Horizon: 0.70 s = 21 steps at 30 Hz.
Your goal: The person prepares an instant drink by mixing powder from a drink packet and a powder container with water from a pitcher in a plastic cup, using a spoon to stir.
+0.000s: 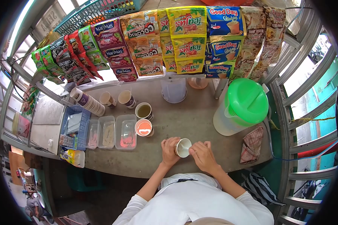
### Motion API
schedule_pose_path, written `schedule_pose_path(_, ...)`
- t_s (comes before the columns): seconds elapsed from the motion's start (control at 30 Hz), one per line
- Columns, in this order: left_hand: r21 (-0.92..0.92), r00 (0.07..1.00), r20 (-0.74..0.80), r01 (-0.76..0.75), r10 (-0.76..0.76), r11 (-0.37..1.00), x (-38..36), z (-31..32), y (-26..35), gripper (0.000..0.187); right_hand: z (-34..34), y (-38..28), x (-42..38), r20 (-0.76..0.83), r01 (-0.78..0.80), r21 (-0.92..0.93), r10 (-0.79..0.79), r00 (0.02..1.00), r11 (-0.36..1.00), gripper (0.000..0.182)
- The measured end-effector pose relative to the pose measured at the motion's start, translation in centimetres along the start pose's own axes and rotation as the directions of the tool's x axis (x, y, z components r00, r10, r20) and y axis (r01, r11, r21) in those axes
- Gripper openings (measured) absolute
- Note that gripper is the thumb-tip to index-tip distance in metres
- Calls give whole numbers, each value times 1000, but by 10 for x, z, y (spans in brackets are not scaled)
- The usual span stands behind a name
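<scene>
My left hand is wrapped round a paper cup near the table's front edge. The cup tilts so that its pale inside faces me. My right hand is at the cup's right rim, its fingers pinched together; a whitish bit shows by the fingertips inside the cup, too small to name. To the left stand a cup of orange-pink drink and, just behind it, a cup of greenish-yellow drink.
Several clear plastic boxes, a blue basket and a leaning cup stack are left. A green-lidded pitcher and checked cloth are right. Drink sachets hang across the back above a clear tub.
</scene>
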State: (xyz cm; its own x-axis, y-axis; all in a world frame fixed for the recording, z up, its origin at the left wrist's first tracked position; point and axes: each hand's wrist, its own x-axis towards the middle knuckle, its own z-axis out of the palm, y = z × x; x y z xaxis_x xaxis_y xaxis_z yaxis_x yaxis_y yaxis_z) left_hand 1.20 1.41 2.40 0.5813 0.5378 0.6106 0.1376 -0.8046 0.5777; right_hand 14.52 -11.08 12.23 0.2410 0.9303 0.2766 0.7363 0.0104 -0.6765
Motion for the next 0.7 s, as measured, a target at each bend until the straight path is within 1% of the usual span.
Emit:
schedule_pose_path(0.07, 39, 1000, 17, -10, 9, 999, 1, -1, -1, 66, 1, 1, 1, -13, 16, -88, -18, 1000, 996, 17)
schedule_pose_path(0.1, 60, 1000, 25, -15, 13, 998, 2, -1, -1, 66, 1, 1, 1, 1, 8, -46, -8, 1000, 999, 17)
schedule_pose_path(0.17, 32, 1000, 16, -3, 3, 999, -1, 0, -2, 65, 0, 0, -1, 29, -12, 36, 11, 1000, 999, 17)
schedule_pose_path(0.27, 18, 1000, 2, 4, -4, 1000, 0, 1, -1, 65, 1, 1, 0, -30, 15, -61, -16, 999, 998, 17)
schedule_pose_path(0.37, 24, 1000, -3, 2, -2, 1000, 0, 1, -2, 65, -2, 2, 1, 52, -17, 42, 15, 999, 999, 16)
schedule_pose_path(0.47, 21, 1000, -3, 2, -2, 1000, 0, 1, -1, 65, -1, 2, 2, -28, 6, -23, -7, 1000, 1000, 16)
schedule_pose_path(0.57, 22, 1000, -6, 2, -2, 1000, 1, 0, 0, 65, -3, 2, 1, 68, -12, 16, 11, 998, 1000, 15)
schedule_pose_path(0.7, 23, 1000, -3, 1, -1, 1000, 3, -2, 1, 65, -2, 1, 0, 18, 26, 19, -26, 999, 999, 14)
